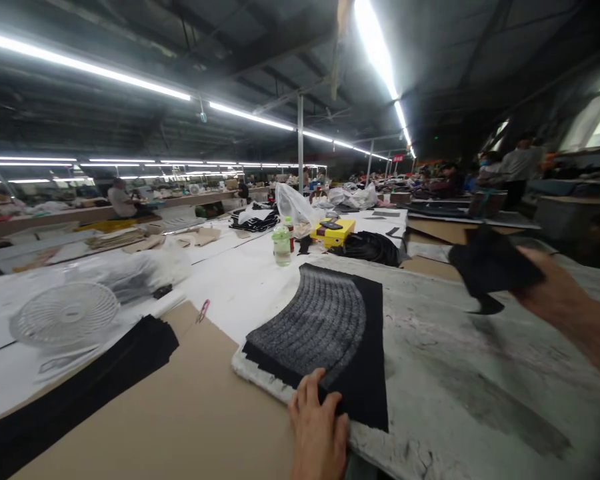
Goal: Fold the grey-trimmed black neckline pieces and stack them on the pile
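Left hand (pixel 316 427), fingers spread, rests on near edge of four-sided black fabric sheet (pixel 373 333), flat on stained pale work surface (pixel 455 400). Curved rows of grey speckling already cover sheet's middle; outer margin plain black. Right hand (pixel 547 277), blurred, grips floppy black fabric piece (pixel 495 260) in air, apart from sheet. Work looks midway; how much remains, cannot tell from here. Beyond: dark heaped fabric (pixel 367 248), yellow box (pixel 334 235).

Cloth (pixel 320 327) is lying on a board (pixel 485 393); at the cloth's twelve o'clock a box (pixel 341 235) is sitting, at nine a fan (pixel 66 313).
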`<state>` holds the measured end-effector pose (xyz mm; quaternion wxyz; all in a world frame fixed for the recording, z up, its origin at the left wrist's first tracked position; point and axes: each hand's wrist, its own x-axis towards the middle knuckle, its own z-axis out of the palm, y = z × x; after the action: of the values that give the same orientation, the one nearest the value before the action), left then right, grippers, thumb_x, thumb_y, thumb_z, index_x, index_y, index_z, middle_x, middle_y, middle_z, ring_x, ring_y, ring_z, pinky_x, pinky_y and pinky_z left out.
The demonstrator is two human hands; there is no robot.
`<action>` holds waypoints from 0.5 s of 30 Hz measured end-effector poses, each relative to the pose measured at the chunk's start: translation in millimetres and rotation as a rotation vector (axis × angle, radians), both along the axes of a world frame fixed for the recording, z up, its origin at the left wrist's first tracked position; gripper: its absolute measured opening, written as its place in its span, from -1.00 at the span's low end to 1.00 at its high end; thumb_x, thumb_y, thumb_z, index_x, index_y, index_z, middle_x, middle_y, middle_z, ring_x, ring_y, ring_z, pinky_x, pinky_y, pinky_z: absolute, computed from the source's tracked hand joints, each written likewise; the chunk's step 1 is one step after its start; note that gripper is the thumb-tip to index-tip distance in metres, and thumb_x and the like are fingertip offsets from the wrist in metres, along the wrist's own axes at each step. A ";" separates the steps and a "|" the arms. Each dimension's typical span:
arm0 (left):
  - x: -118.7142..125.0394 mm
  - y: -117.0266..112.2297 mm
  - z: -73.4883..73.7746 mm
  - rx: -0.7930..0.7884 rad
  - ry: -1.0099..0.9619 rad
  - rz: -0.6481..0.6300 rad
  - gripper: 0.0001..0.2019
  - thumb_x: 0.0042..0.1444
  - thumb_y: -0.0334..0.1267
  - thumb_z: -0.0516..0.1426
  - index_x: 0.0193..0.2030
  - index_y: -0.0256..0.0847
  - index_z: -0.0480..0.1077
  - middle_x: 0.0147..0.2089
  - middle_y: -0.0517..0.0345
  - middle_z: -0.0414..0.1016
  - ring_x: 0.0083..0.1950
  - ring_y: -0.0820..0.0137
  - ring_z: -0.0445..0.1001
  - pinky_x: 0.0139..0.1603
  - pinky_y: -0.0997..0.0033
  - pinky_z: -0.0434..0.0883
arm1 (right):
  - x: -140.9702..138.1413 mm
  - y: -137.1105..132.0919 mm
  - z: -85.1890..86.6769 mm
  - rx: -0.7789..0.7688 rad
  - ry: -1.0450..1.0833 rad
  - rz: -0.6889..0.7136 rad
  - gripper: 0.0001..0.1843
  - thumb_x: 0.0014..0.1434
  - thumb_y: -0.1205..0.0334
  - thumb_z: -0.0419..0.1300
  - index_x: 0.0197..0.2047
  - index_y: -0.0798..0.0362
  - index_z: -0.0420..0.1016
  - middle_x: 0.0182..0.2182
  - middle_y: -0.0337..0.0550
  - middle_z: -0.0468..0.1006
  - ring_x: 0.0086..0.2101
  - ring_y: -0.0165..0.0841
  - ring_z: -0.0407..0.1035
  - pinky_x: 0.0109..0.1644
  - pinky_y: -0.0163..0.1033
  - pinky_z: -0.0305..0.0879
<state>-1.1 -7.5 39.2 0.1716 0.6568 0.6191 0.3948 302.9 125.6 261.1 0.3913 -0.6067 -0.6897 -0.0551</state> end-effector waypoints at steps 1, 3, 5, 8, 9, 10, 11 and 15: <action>-5.0 -2.2 9.8 -0.060 -0.092 -0.039 -0.68 0.07 -0.36 0.11 -0.04 -0.03 0.49 0.27 0.05 0.29 0.31 0.08 0.18 0.26 -0.05 0.11 | -18.7 0.9 -4.3 -0.051 0.035 0.092 -0.49 0.42 0.18 -0.27 -0.11 0.31 0.43 -0.27 0.14 0.53 -0.36 -0.37 0.44 -0.29 -0.26 0.29; -18.8 -10.5 31.9 -0.158 -0.339 -0.117 -0.66 0.12 -0.24 0.10 0.06 -0.10 0.43 0.17 -0.02 0.39 0.22 0.14 0.29 0.24 0.04 0.18 | -67.3 -4.2 -20.6 -0.201 0.127 0.354 -0.57 0.39 0.18 -0.22 -0.13 0.22 0.41 -0.29 0.07 0.54 -0.37 -0.36 0.43 -0.32 -0.28 0.27; -36.6 -25.7 54.8 -0.182 -0.644 -0.115 -0.61 0.16 -0.04 0.09 0.07 -0.17 0.38 0.03 -0.05 0.47 0.08 0.21 0.41 0.15 0.18 0.30 | -125.9 -20.8 -43.1 -0.283 0.141 0.509 -0.64 0.34 0.12 -0.12 -0.25 0.12 0.41 -0.38 -0.10 0.53 -0.41 -0.36 0.41 -0.35 -0.30 0.25; -67.2 -62.1 82.2 -0.202 -0.945 0.018 -0.49 0.04 0.18 0.16 -0.07 -0.22 0.36 -0.14 -0.06 0.51 -0.10 0.24 0.48 -0.10 0.29 0.42 | -214.8 -67.0 -76.7 -0.404 0.144 0.715 -0.79 0.23 0.16 0.00 -0.38 0.04 0.33 -0.57 -0.30 0.38 -0.52 -0.39 0.29 -0.44 -0.32 0.14; -77.7 -76.9 87.9 -0.211 -0.996 0.094 -0.45 -0.01 0.22 0.18 -0.09 -0.22 0.34 -0.16 -0.07 0.51 -0.14 0.23 0.49 -0.17 0.30 0.44 | -241.2 -86.1 -86.2 -0.444 0.154 0.769 -0.82 0.23 0.20 -0.02 -0.38 0.02 0.30 -0.58 -0.32 0.35 -0.53 -0.40 0.27 -0.44 -0.32 0.11; -88.1 -92.5 91.6 -0.221 -1.032 0.180 -0.40 -0.07 0.26 0.20 -0.11 -0.22 0.33 -0.17 -0.07 0.51 -0.15 0.22 0.49 -0.22 0.30 0.45 | -265.3 -105.7 -94.7 -0.457 0.154 0.801 -0.85 0.23 0.23 -0.03 -0.37 0.02 0.28 -0.57 -0.32 0.35 -0.53 -0.40 0.26 -0.42 -0.31 0.10; -98.4 -108.5 93.5 -0.227 -1.050 0.269 -0.37 -0.12 0.29 0.21 -0.12 -0.22 0.33 -0.18 -0.08 0.50 -0.15 0.20 0.50 -0.26 0.29 0.46 | -287.2 -125.2 -102.3 -0.471 0.145 0.830 -0.87 0.23 0.26 -0.04 -0.34 0.01 0.27 -0.55 -0.31 0.36 -0.52 -0.40 0.26 -0.40 -0.31 0.09; -139.2 -171.8 86.0 -0.260 -1.032 0.580 -0.34 -0.20 0.31 0.25 -0.13 -0.20 0.37 -0.20 -0.02 0.52 -0.13 0.16 0.49 -0.34 0.33 0.47 | -357.5 -194.9 -128.4 -0.611 0.025 0.980 -0.88 0.24 0.33 -0.06 -0.27 0.02 0.28 -0.48 -0.24 0.45 -0.49 -0.37 0.34 -0.38 -0.29 0.07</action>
<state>-140.4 -179.3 125.2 0.4138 0.1586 0.6529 0.6143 -54.6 -69.3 132.7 0.1861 -0.3025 -0.8702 0.3415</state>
